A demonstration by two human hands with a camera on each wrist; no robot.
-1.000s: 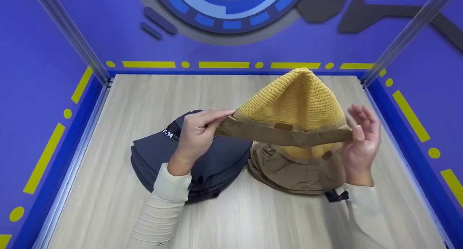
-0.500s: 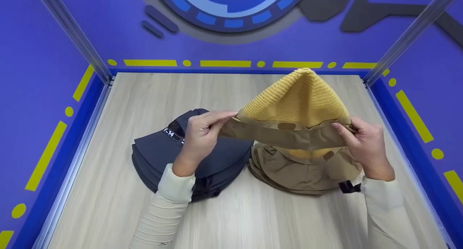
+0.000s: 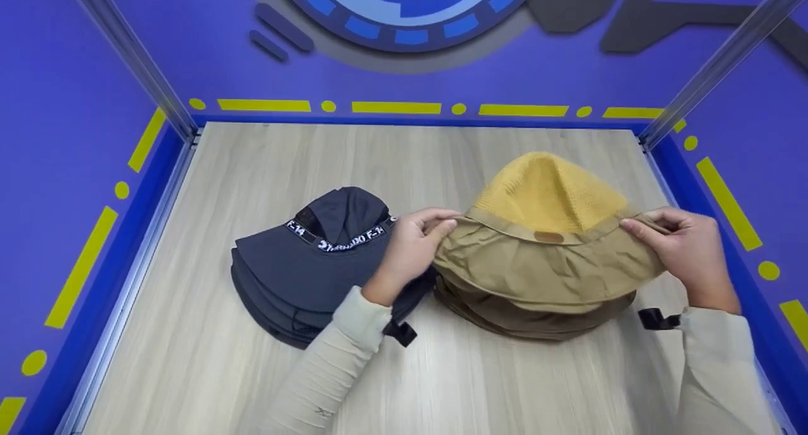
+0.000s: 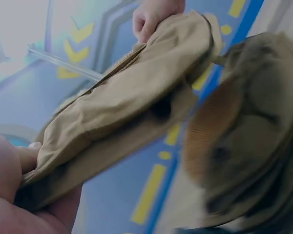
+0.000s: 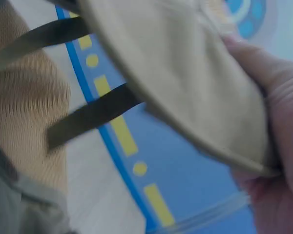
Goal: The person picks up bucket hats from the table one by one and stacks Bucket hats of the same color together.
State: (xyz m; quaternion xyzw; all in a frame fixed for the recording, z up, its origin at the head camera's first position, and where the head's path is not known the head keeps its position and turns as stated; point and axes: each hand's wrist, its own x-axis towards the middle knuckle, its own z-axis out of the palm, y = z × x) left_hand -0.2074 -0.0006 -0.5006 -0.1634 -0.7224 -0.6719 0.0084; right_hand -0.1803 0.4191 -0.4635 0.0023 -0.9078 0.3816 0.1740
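Observation:
My left hand (image 3: 413,249) and my right hand (image 3: 691,252) hold a bucket hat (image 3: 549,271) between them, with thumbs on top at opposite sides where crown meets brim. Its crown is yellow knit and its khaki brim hangs down toward me, with a small brown patch on the band. In the left wrist view the hat (image 4: 117,92) is lifted above a stack of similar hats (image 4: 263,117). That brown-brimmed stack (image 3: 530,324) lies underneath, mostly covered in the head view. Dark straps (image 5: 97,114) dangle from the hat in the right wrist view.
Left of the brown stack lies a stack of dark grey hats (image 3: 297,274) with a black-and-white lettered band; my left forearm crosses over its right side. The wooden tabletop (image 3: 284,151) is bounded by a blue back wall (image 3: 391,84) and side walls with metal posts.
My right hand took hold of the hat's right side. Both hands then moved right and slightly down, and the brim, earlier folded into a narrow band, now hangs spread out over the brown stack.

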